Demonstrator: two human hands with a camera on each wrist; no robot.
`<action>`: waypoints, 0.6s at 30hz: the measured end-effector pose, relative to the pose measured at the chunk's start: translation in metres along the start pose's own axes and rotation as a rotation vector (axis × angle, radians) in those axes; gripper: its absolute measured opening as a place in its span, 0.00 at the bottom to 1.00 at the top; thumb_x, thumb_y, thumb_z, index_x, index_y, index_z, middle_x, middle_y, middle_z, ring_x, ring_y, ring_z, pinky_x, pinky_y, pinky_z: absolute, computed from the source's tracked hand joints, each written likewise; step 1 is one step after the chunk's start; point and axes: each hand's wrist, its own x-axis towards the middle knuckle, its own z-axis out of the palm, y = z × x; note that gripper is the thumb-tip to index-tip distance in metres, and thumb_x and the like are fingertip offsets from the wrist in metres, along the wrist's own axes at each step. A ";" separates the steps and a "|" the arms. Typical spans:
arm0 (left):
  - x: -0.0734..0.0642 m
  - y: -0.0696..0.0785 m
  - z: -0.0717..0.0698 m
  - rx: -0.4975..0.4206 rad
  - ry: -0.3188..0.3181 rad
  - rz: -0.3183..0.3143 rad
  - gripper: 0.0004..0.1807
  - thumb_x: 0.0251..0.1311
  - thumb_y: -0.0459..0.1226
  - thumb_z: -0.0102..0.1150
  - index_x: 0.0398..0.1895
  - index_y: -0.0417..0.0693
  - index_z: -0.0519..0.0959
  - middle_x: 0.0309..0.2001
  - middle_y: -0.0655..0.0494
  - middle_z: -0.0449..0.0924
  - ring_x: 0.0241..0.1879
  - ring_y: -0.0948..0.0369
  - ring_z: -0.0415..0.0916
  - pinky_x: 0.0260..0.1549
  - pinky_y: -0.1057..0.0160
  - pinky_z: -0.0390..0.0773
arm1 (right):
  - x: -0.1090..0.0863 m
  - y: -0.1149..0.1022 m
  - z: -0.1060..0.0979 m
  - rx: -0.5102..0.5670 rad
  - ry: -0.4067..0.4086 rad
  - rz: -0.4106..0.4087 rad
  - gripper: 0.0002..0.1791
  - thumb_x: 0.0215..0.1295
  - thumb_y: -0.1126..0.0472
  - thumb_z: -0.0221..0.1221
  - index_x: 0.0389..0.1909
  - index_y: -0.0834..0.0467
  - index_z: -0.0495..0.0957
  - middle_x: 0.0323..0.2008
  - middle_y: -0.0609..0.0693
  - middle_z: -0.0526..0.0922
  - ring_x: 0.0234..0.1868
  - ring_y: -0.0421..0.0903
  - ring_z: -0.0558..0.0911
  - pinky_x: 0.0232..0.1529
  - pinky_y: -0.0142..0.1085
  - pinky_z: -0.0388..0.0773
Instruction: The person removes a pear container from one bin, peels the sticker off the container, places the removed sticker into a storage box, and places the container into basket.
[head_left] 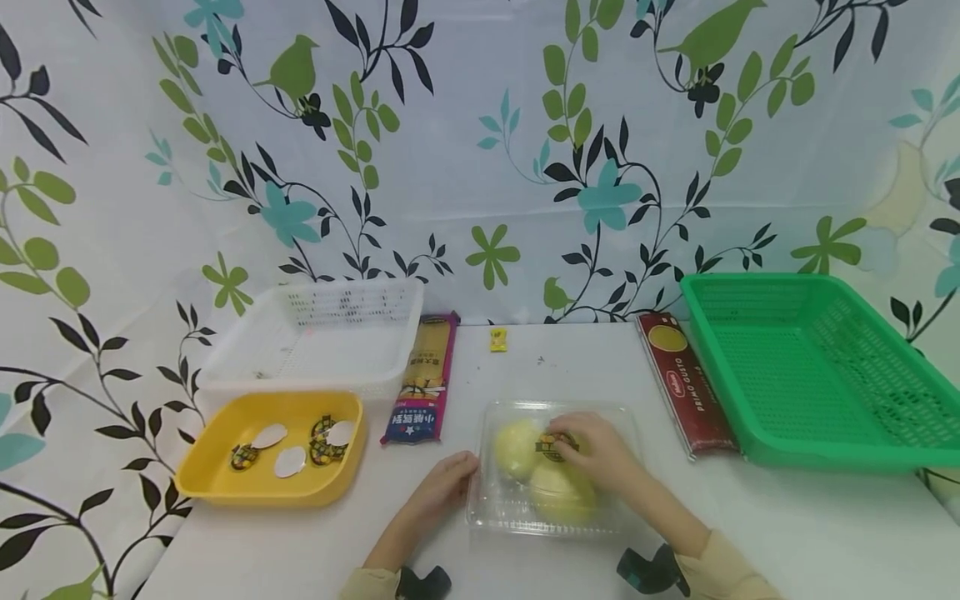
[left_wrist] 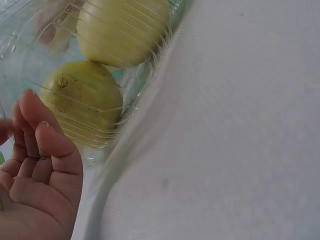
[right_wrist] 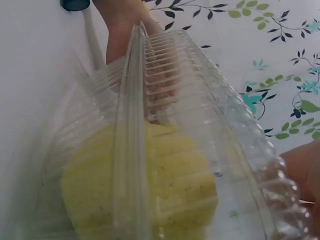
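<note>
A clear plastic clamshell box (head_left: 510, 518) with a ribbed wall stands on the table in front of me. Inside lie round yellow-green fruits (left_wrist: 82, 102), pressed close together; their exact kind is hard to tell. My right hand (head_left: 600, 450) is over the lid and pinches a dark label (head_left: 551, 447) with yellow print against or just above it. At the box's left edge, my left hand (head_left: 441, 487) touches the rim with loosely bent fingers. In the right wrist view the closed rim of the box hides much of the right hand.
A yellow tray (head_left: 270, 496) at left holds several round labels, some white side up. Behind it stands a white basket (head_left: 300, 379). Two long packets (head_left: 423, 375) (head_left: 686, 383) flank the middle, a small yellow packet (head_left: 498, 339) lies behind, and a green basket (head_left: 847, 454) stands at right.
</note>
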 end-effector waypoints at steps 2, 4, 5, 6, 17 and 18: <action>0.000 0.001 0.001 -0.003 0.014 -0.003 0.11 0.64 0.43 0.44 0.31 0.46 0.71 0.31 0.55 0.72 0.31 0.63 0.69 0.33 0.67 0.71 | 0.000 -0.001 0.003 -0.049 0.015 0.003 0.10 0.50 0.70 0.62 0.36 0.61 0.80 0.39 0.53 0.80 0.44 0.52 0.75 0.48 0.46 0.68; 0.001 0.002 0.002 -0.012 0.026 -0.005 0.11 0.64 0.43 0.45 0.31 0.45 0.71 0.31 0.55 0.72 0.31 0.63 0.69 0.33 0.67 0.71 | 0.000 -0.002 0.006 -0.082 0.027 0.022 0.11 0.48 0.69 0.63 0.35 0.60 0.80 0.39 0.53 0.79 0.44 0.51 0.73 0.48 0.46 0.68; 0.001 0.002 0.002 -0.015 0.026 -0.001 0.12 0.64 0.43 0.45 0.31 0.45 0.71 0.31 0.55 0.72 0.31 0.62 0.69 0.33 0.67 0.71 | -0.001 -0.003 0.008 -0.098 0.031 0.030 0.11 0.47 0.68 0.65 0.35 0.60 0.80 0.39 0.52 0.79 0.44 0.51 0.73 0.48 0.45 0.68; 0.002 0.002 0.002 -0.019 0.030 -0.002 0.12 0.64 0.43 0.45 0.31 0.45 0.71 0.32 0.54 0.72 0.31 0.62 0.69 0.34 0.67 0.71 | -0.001 -0.003 0.009 -0.109 0.035 0.036 0.12 0.46 0.67 0.66 0.34 0.60 0.80 0.38 0.52 0.78 0.44 0.51 0.72 0.47 0.45 0.68; 0.002 -0.001 0.003 -0.027 0.010 0.031 0.10 0.65 0.40 0.43 0.31 0.45 0.72 0.31 0.55 0.73 0.31 0.63 0.70 0.34 0.66 0.72 | -0.003 -0.004 0.019 -0.139 0.089 0.040 0.12 0.42 0.62 0.69 0.28 0.58 0.78 0.31 0.45 0.69 0.36 0.45 0.67 0.36 0.38 0.69; 0.001 -0.002 0.002 -0.024 0.009 0.033 0.10 0.65 0.40 0.43 0.32 0.45 0.73 0.31 0.56 0.73 0.31 0.64 0.70 0.34 0.67 0.73 | -0.003 -0.004 0.020 -0.133 0.092 0.040 0.12 0.42 0.62 0.69 0.28 0.58 0.77 0.31 0.45 0.69 0.35 0.45 0.68 0.36 0.37 0.69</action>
